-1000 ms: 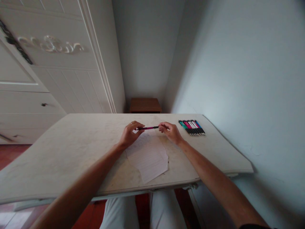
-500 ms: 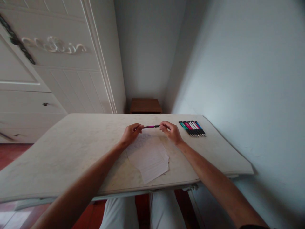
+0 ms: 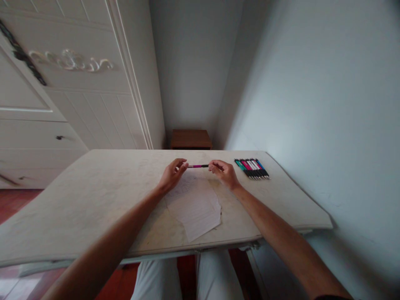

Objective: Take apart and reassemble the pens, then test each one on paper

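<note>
A purple and black pen (image 3: 198, 166) stretches level between my two hands, above the far end of a torn sheet of paper (image 3: 196, 208). My left hand (image 3: 173, 172) has its thumb at the pen's left end, the fingers curled loosely behind. At the black right end, my right hand (image 3: 223, 171) pinches the pen between thumb and fingers. Both tips of the pen are hidden by the hands. To the right of my right hand lies a row of several pens (image 3: 252, 168) in green, pink, white and blue, each with a black grip.
The pale, stained table (image 3: 109, 200) carries the paper and the pens. A white cabinet (image 3: 75, 104) stands at the left, and a grey-blue wall (image 3: 328, 104) runs along the right. Behind the table's far edge is a brown wooden piece of furniture (image 3: 191, 137).
The fingers of my left hand have lifted and loosened a little around the pen's left end. My right hand and the row of pens stay practically where they were.
</note>
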A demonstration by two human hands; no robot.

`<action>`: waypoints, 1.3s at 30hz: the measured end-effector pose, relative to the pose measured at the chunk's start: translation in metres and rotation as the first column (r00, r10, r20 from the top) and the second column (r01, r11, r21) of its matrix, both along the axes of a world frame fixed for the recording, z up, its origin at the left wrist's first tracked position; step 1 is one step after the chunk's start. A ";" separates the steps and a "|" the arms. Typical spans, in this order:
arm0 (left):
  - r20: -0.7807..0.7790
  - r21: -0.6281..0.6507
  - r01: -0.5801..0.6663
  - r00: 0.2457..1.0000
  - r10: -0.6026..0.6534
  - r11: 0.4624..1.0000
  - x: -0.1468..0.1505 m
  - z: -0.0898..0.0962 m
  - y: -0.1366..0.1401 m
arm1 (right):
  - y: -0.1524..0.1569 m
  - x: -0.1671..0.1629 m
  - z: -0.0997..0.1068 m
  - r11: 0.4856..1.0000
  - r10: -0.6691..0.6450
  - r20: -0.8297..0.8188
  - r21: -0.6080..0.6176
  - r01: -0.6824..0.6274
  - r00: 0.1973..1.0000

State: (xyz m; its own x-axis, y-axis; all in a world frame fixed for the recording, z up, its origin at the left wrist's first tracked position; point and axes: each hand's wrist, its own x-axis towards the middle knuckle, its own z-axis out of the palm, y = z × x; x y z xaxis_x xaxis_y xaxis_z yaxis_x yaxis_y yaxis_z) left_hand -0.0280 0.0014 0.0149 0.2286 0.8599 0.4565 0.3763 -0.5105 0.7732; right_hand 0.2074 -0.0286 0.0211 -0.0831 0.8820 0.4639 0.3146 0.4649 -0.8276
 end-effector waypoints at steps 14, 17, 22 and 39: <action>0.065 0.052 0.030 0.997 -0.033 0.998 -0.001 -0.001 0.001 | -0.001 0.000 0.000 1.000 0.001 -0.017 -0.019 -0.002 1.000; 0.015 -0.005 0.003 1.000 -0.003 1.000 -0.001 -0.002 0.002 | -0.001 0.000 0.001 1.000 -0.001 -0.017 -0.010 0.001 1.000; -0.066 -0.032 0.032 0.997 -0.034 0.999 -0.003 0.001 0.003 | 0.000 0.001 0.000 1.000 0.004 -0.013 -0.008 -0.004 1.000; -0.053 -0.050 0.070 0.996 -0.072 0.996 -0.003 0.004 0.001 | -0.001 0.001 0.001 1.000 -0.014 -0.001 0.011 0.014 1.000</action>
State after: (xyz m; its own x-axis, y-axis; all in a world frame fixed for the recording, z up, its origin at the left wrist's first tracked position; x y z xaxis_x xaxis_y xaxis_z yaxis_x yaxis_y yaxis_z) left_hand -0.0308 0.0029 0.0186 0.3133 0.8610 0.4006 0.3825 -0.5006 0.7766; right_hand 0.2080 -0.0300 0.0224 -0.0705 0.8779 0.4736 0.3207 0.4695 -0.8226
